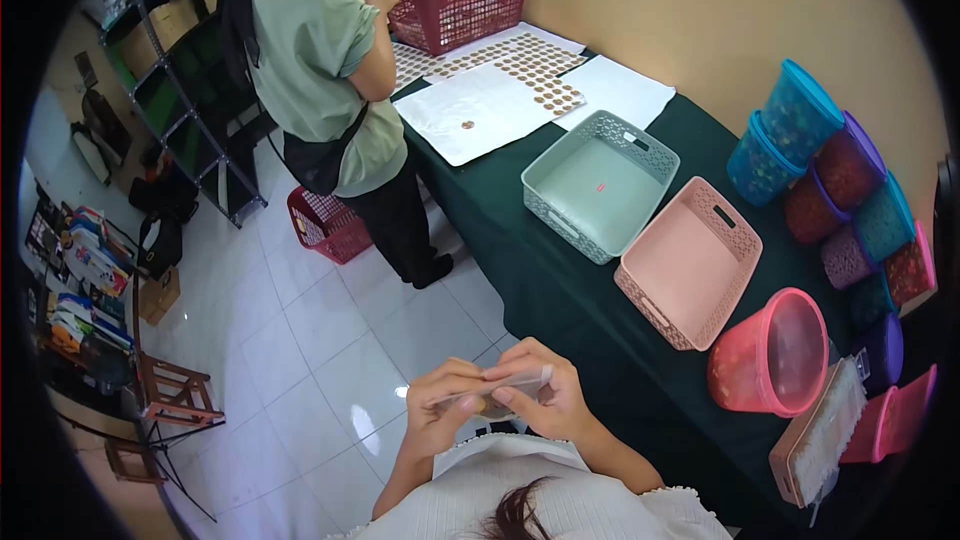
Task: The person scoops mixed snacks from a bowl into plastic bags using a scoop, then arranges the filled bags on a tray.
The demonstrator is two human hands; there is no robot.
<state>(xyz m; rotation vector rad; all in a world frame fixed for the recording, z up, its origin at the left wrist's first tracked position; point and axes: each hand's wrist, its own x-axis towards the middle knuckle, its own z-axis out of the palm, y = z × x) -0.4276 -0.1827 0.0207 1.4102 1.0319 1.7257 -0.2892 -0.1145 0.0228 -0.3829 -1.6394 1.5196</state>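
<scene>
Close to my body, between both hands, is a small clear plastic pouch (pixel 512 381) with something brownish inside that I cannot make out. My left hand (pixel 440 402) pinches its left end, thumb in front and fingers curled behind. At the other end, my right hand (pixel 548 392) grips the pouch, its thumb pressed on the front near the top edge. Part of the pouch is hidden by my fingers. Nearest on the table to my right are a pink tub (pixel 745 370) and a pink basket (pixel 670 285).
A green basket (pixel 570 225) sits beyond the pink one. Lidded tubs (pixel 800 110) are stacked along the wall. Rows of small brown pieces (pixel 540 65) lie on white sheets near a maroon crate (pixel 450 10). A co-worker (pixel 320 70) stands at the table's far left.
</scene>
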